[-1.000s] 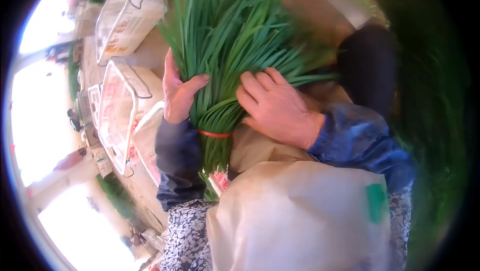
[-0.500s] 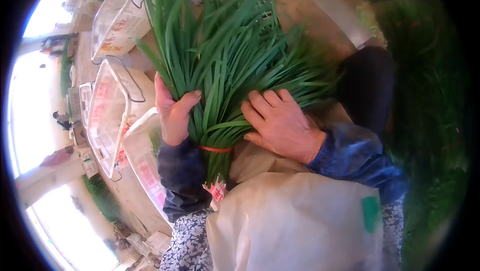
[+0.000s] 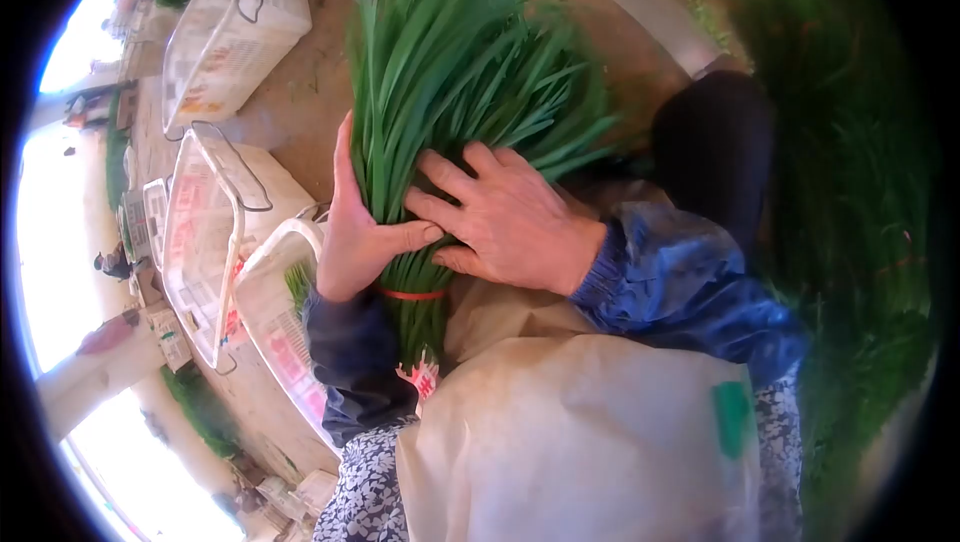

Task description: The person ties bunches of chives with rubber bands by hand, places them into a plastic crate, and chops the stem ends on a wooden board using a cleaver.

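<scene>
A thick bunch of garlic chives with long flat green leaves stands in front of me, its leaves fanning up and to the right. A red rubber band circles its stems low down, near the apron over my lap. My left hand wraps the left side of the bunch, thumb across its front just above the band. From the right, my right hand grips the leaves, its bent fingers pressed into them and partly hidden. The two hands nearly meet at the thumbs. A red-and-white printed scrap shows at the stem ends.
White plastic baskets with wire handles stand along the left; the nearest basket has some greens inside. A large mass of greens lies along my right side. A pale flat strip rests on the brown floor ahead.
My right hand has moved left, closer to my left hand. The spread leaves are gathered into a narrower, more upright bunch. The view has shifted slightly.
</scene>
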Action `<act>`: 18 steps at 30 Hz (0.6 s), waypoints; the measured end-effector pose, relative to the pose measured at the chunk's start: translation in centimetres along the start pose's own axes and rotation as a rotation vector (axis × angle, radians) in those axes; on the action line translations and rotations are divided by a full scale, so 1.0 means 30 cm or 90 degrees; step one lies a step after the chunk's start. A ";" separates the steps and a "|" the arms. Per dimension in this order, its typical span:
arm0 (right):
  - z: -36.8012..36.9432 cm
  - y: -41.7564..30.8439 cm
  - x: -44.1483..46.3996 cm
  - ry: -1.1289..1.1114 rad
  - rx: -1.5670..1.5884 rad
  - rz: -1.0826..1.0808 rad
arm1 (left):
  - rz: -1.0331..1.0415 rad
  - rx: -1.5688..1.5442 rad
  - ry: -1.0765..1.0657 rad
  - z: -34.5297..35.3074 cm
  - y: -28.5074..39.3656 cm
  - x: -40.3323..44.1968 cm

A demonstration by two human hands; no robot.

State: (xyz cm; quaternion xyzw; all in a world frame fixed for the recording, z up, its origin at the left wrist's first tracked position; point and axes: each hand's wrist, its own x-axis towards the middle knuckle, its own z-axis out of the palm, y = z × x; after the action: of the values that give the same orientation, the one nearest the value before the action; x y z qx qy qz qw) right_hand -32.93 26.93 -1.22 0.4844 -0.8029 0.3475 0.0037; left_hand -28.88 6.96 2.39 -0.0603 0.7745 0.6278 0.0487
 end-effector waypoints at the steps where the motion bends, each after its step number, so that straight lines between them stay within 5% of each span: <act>1: -0.002 -0.012 -0.019 -0.004 0.011 0.029 | 0.002 0.092 0.004 0.007 -0.005 -0.006; 6: -0.006 -0.053 -0.154 -0.015 0.018 0.041 | -0.055 -0.133 0.100 0.027 0.003 -0.025; 18: -0.054 -0.044 -0.127 -0.039 0.136 0.077 | -0.052 -0.084 0.113 0.016 0.029 -0.029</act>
State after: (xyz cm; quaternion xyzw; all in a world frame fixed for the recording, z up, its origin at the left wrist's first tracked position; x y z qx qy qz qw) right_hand -30.40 30.42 -0.58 0.4429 -0.7889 0.4157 -0.0935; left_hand -28.15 7.64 3.27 -0.1504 0.7296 0.6671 0.0013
